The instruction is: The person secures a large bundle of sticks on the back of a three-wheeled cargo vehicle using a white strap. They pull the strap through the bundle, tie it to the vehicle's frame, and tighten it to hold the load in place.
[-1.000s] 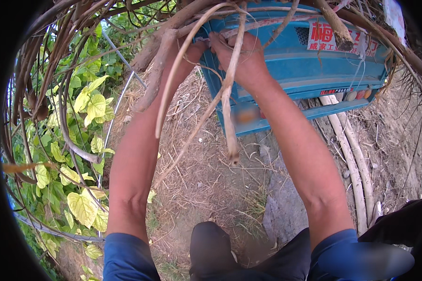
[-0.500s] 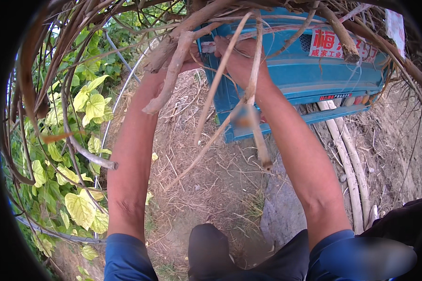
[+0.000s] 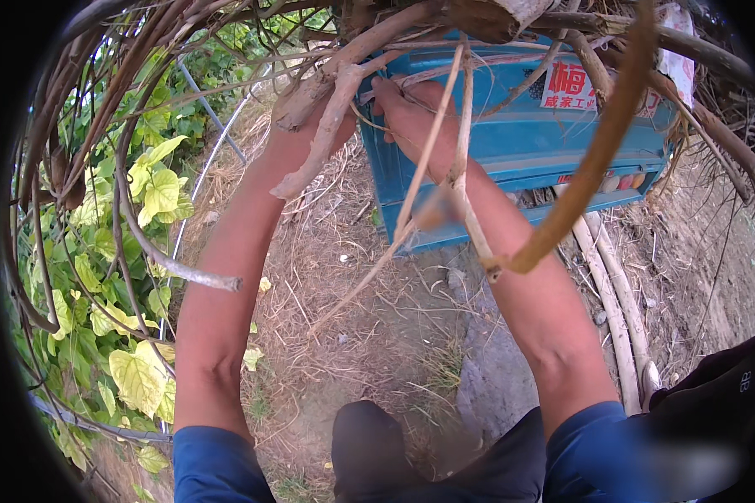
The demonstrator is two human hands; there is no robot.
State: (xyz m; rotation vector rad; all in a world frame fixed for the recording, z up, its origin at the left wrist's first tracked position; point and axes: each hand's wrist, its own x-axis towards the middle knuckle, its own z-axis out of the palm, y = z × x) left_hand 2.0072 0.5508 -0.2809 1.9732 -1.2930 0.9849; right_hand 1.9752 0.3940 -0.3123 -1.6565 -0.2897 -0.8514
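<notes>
Upper centre: fingers (image 3: 382, 94) of right hand (image 3: 413, 119), bent inward beside a pale strip (image 3: 367, 97); cannot tell whether gripping it. Further left: left hand (image 3: 302, 141), partly behind a branch (image 3: 335, 105); cannot tell how far open. Upper right: blue panel (image 3: 512, 149).

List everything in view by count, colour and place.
tailgate: one, blue, upper right
round lamps: several, orange-white, tailgate
sign: one, red-white, tailgate
strip: one, whitish, tailgate's upper left
branches: many, brown, top, left
vines: many, green-yellow, left
rails: several, grey, left
poles: two, pale, ground right
slab or sheet: one, grey, centre
ground: one, brown, below
fabric: one, black, right
trouser legs: two, dark, bottom
sleeves: two, blue, bottom
forearms: two, bare, centre
left grip: one, bare, partly behind branches
right grip: one, bare, beside strip
</notes>
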